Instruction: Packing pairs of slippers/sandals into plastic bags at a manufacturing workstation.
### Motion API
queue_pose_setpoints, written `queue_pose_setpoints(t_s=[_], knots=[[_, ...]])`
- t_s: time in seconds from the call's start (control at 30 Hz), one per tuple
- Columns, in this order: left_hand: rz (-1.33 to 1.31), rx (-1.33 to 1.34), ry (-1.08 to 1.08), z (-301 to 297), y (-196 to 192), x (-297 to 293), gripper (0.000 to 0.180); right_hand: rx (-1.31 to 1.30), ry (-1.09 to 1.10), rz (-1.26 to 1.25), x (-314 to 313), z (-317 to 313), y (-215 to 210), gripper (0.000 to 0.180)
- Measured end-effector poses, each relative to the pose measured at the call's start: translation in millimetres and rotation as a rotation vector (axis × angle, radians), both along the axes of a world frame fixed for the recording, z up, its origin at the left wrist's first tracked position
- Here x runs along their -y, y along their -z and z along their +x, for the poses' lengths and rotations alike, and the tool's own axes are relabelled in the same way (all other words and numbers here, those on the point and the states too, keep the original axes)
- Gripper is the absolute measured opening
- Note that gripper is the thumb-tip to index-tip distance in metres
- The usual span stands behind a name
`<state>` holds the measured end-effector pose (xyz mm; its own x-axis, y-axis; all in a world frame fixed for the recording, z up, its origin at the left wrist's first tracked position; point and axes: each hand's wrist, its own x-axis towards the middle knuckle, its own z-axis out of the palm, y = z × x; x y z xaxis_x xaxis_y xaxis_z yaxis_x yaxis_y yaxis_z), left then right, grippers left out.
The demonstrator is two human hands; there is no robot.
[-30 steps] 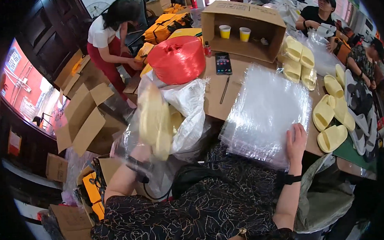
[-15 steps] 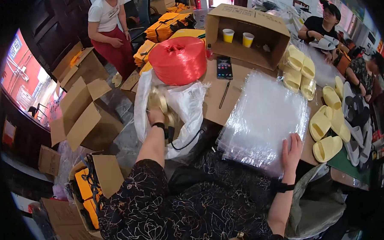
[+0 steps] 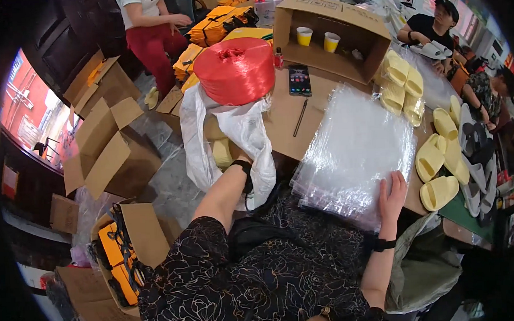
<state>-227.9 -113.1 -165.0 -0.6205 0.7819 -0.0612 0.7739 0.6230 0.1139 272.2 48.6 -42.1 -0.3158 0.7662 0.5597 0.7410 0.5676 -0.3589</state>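
Note:
My left hand [image 3: 241, 160] reaches down into a white sack [image 3: 250, 132] that hangs at the table's near edge; its fingers are hidden inside. A pale yellow slipper [image 3: 222, 152] shows in the sack just left of that hand. My right hand [image 3: 391, 196] lies flat, fingers apart, on the near right corner of a stack of clear plastic bags [image 3: 354, 150] on the brown table [image 3: 284, 122].
A big red spool of twine [image 3: 236, 69] stands behind the sack. A phone [image 3: 299, 79], a pen [image 3: 300, 117] and a cardboard box with two cups [image 3: 343, 33] lie beyond. Yellow slippers [image 3: 435, 158] line the right. Open cartons [image 3: 107, 150] crowd the floor at left. Other people work nearby.
My left hand, which held yellow slippers up a second ago, has gone down into the white sack. My right hand has stayed on the plastic bags.

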Motion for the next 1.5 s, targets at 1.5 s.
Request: queue_pose_setpoints(t_s=[1.5], knots=[[0.003,0.859,0.814,17,-112,58,0.043,0.032,0.034,-0.127,3,-2,-11,0.045]])
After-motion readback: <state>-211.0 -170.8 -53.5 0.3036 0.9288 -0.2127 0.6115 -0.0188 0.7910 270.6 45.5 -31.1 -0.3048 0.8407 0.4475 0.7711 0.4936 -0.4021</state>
